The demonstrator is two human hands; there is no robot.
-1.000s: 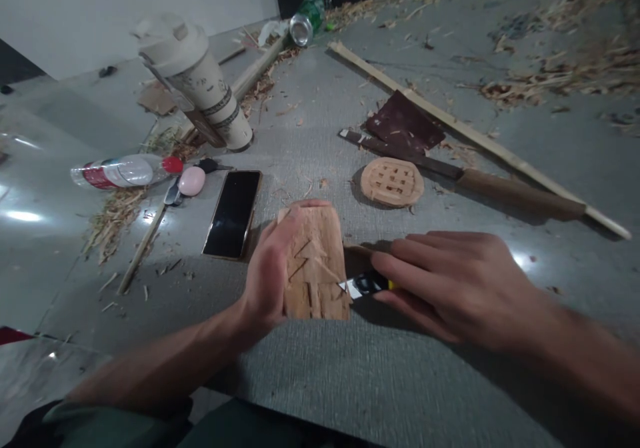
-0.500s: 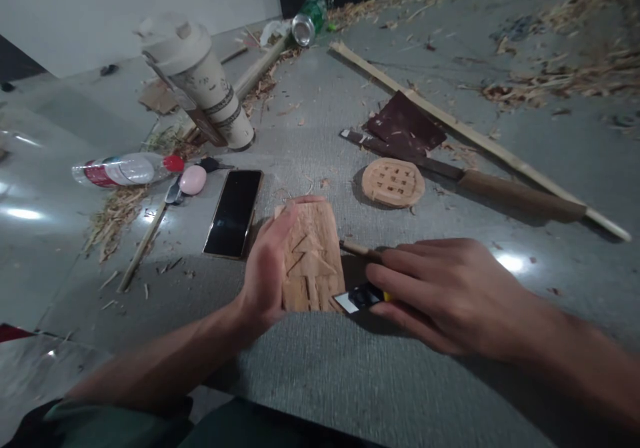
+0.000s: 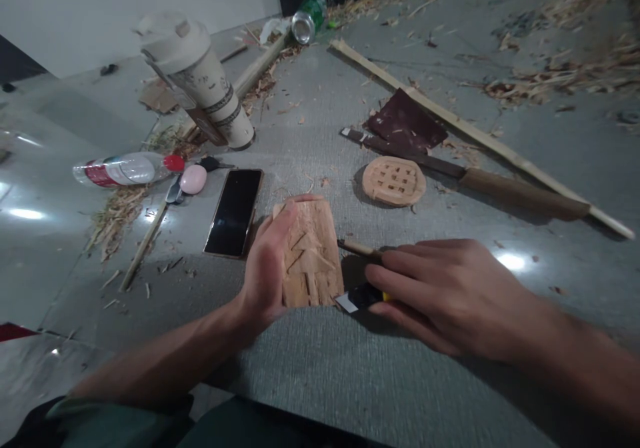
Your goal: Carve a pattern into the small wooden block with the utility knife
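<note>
A flat wooden block (image 3: 311, 255) with a tree shape carved in relief lies in the middle of the grey table. My left hand (image 3: 267, 261) grips its left side, with the thumb on the upper left of its face. To the right, my right hand (image 3: 440, 295) is closed around a utility knife (image 3: 361, 296), whose pale blade tip is at the block's lower right corner. A thin dark-tipped tool (image 3: 359, 248) with a light handle also sticks out from under the right fingers, its tip near the block's right edge.
Left of the block lie a phone (image 3: 233, 213), a plastic bottle (image 3: 123, 170) and a tall paper cup (image 3: 210, 88). Beyond the right hand are a round carved wooden piece (image 3: 394, 181), a wood-handled blade (image 3: 520, 195), dark red sandpaper (image 3: 406, 123) and a long stick (image 3: 450, 123). Shavings are scattered around.
The block has tilted slightly, its lower edge now a little higher in view. Both hands keep their holds almost in place.
</note>
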